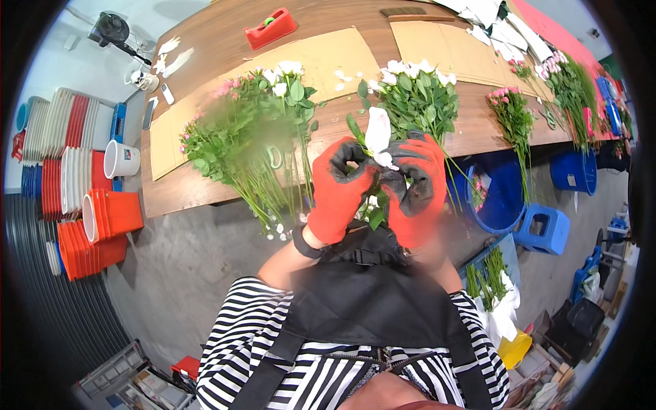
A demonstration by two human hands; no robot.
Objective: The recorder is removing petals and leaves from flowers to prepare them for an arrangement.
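Both hands wear red gloves with black palms and are raised close together before the chest. My left hand (344, 184) pinches near the base of a white rose (378, 130), its fingers on the green beside the bloom. My right hand (417, 179) has its fingertips at the lower petals of the same flower. Green leaves show below, between the wrists. Behind the hands, white roses (417, 82) with leafy stems lie on the wooden table (338, 120). To the left lie more white roses (287, 72) and a bunch of pink flowers (220, 118), partly blurred, with green-handled scissors (275, 156) among the stems.
A red tape dispenser (270, 28) and cardboard sheets (328, 56) are on the table. Pink roses (512, 113) overhang its edge at right. Below stand a blue tub (497, 195) and a blue stool (543, 229). Orange crates (113, 215) and a white bucket (122, 158) stand left.
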